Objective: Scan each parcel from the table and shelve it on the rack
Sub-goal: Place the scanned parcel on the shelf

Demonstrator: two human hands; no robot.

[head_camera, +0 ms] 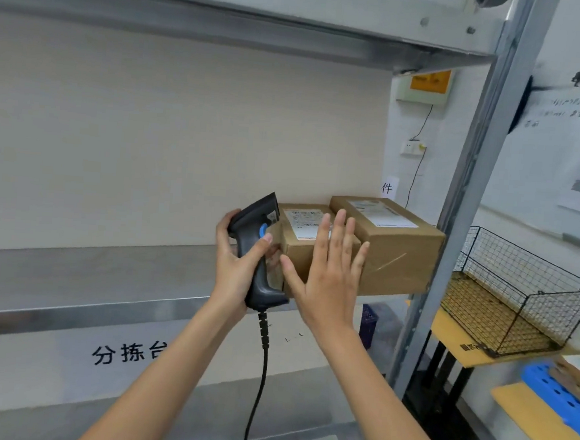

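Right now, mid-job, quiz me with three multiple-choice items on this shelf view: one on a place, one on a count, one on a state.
1. Where does the smaller parcel sit?
A. in the wire basket
B. on the rack shelf, left of the larger parcel
C. on top of the larger parcel

2. How many cardboard parcels are on this shelf?
A. one
B. two
C. four

3. What is the right hand doing?
A. flat, fingers straight, against the smaller parcel
B. gripping the scanner
C. closed in a fist

Answers:
1 B: it stands on the rack shelf beside the larger parcel.
2 B: only those two show.
3 A: its fingers are spread; the left hand grips the scanner.
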